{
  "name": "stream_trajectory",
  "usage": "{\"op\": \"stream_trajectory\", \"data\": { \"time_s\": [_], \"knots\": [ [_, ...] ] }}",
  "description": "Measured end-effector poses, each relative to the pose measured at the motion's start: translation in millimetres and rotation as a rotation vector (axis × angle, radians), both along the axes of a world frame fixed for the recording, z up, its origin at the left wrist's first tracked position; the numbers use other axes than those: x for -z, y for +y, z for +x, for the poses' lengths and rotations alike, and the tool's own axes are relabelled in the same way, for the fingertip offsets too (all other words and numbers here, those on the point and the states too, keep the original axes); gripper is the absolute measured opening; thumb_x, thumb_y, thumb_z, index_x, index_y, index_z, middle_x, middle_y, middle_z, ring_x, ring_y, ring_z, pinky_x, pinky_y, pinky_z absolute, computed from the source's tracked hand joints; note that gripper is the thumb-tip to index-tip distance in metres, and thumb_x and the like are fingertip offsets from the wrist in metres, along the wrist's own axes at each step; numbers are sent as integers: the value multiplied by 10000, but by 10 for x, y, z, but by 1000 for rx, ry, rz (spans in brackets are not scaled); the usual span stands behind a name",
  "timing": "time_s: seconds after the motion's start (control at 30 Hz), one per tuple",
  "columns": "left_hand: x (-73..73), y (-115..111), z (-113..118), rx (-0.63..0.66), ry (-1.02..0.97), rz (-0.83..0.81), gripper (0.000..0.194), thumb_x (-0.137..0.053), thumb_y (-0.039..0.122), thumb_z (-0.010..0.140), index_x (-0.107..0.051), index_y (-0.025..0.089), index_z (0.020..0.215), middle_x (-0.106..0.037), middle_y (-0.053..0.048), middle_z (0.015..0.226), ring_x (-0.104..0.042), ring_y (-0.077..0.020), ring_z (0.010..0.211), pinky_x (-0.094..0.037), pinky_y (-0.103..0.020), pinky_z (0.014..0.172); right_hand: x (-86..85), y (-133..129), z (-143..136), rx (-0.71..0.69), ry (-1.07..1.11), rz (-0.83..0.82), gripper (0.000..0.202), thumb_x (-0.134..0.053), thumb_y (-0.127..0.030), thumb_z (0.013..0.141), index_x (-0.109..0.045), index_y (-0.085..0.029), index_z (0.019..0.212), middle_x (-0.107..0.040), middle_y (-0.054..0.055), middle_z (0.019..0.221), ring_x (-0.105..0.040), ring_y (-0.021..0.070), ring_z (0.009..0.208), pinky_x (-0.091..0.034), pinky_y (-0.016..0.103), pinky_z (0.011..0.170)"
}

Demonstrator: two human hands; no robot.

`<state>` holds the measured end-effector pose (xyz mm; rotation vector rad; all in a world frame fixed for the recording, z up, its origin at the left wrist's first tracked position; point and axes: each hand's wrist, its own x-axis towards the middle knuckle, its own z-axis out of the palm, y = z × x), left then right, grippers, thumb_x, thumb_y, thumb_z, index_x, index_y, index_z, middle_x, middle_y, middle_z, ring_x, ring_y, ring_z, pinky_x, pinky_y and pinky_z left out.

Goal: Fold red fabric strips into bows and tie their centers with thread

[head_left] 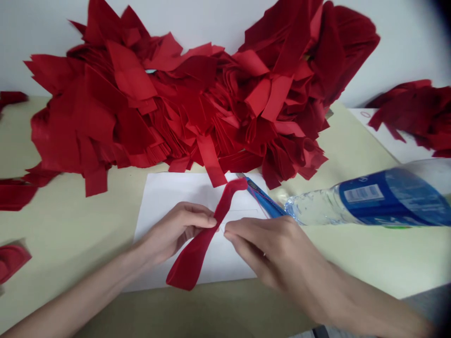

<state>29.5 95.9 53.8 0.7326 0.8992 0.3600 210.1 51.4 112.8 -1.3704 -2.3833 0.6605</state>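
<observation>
One red strip [190, 260] held over white paper [155, 197].
On my remote screen, the left hand [186, 225] pinches its middle; whether the right hand [278, 244], fingertips together just beside it, holds anything, I cannot tell.

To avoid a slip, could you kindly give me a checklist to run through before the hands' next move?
1. Red fabric strip secured: ok, the left hand pinches it near its middle.
2. What the right hand holds: cannot tell; thumb and forefinger are pinched together, anything between them unclear.
3. White sheet free of the red pile: not ok; one strip's end overlaps its far edge.
4. Blue tool clear of the right hand: cannot tell; they meet in this view.
5. Plastic bottle capped: cannot tell; no cap clearly visible.
</observation>
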Motion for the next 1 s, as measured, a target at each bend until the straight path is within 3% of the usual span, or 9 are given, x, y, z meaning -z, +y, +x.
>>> {"op": "stream_trajectory", "data": {
  "time_s": [0.17, 0.27, 0.4, 0.53, 0.77, 1.0],
  "knots": [
    [-19, -2, -8, -67, -55, -85, 221, -645, 209, 692, -487, 152, 548, -367, 63, 509, -295, -61, 459, -204, -220, 454, 119, -102, 99, 62, 18, -20, 229, -412, -195, 914, -517, -173, 711, -392, -47, 568, -299, 74, 490, -250, 238, 498],
    [1, -1, -17, -52, -86, -95, 144, -631, 250, 717, -583, 142, 635, -455, 26, 574, -364, -84, 514, -255, -229, 494, 131, -77, 107, 72, 64, -222, 292, -393, -231, 928, -476, -172, 654, -338, -44, 562, -270, 77, 505, -243, 235, 494],
    [19, 13, -35, -28, -150, -124, 156, -605, 278, 751, -628, 136, 690, -524, -5, 635, -411, -99, 562, -289, -230, 523, 162, -5, 111, 97, 130, -385, 269, -400, -241, 930, -567, -172, 731, -358, -39, 578, -295, 78, 526, -254, 231, 505],
    [46, 29, -42, -49, -203, -149, 132, -611, 250, 759, -645, 128, 722, -557, -9, 639, -448, -98, 579, -316, -221, 541, 179, 14, 112, 73, 114, -392, 235, -416, -194, 917, -552, -179, 726, -320, -51, 581, -279, 74, 540, -246, 230, 524],
    [45, 79, -55, -86, -120, -149, 142, -612, 261, 748, -639, 130, 700, -541, -8, 630, -431, -101, 564, -317, -217, 521, 185, 1, 109, 38, 63, -373, 253, -413, -167, 908, -466, -181, 660, -333, -56, 581, -285, 74, 542, -253, 228, 544],
    [-18, 32, -24, -90, -76, -97, 141, -544, 225, 734, -608, 137, 645, -510, -6, 612, -399, -108, 579, -301, -229, 539, 204, 29, 78, 93, 102, -367, 253, -419, -233, 920, -573, -179, 727, -423, -42, 581, -320, 76, 524, -270, 222, 511]
  ]
}}
